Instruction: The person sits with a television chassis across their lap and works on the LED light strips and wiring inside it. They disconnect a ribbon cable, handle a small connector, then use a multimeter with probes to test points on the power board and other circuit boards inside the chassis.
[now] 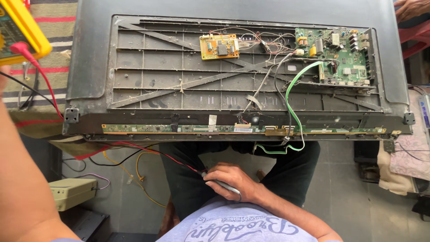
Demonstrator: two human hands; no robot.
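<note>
The right hand [230,179] is curled closed around a grey test probe [224,184], held low over the person's lap, just above the hem of a light printed shirt [237,226] and in front of dark trousers [188,179]. A red lead [161,154] runs from the probe's back end up and to the left, passing under the near edge of an opened flat-panel television [242,76] lying face down with its back cover off. The lead continues to a yellow multimeter [20,29] at the top left corner, raised by the left arm [22,188], which fills the left edge; the left hand itself is out of the frame, so its grip cannot be told. A black lead [27,87] hangs beside the red one there. Along the television's near edge lies a long narrow green circuit strip [179,128]. On the grey ribbed rear panel sit a small orange board [219,46] near the middle and a larger green main board [338,56] at the right, joined by thin wires, with a green cable [293,89] looping from the main board down past the strip. A beige box [71,193] stands on the floor at lower left, and another person's hand [410,8] shows at the top right corner.
</note>
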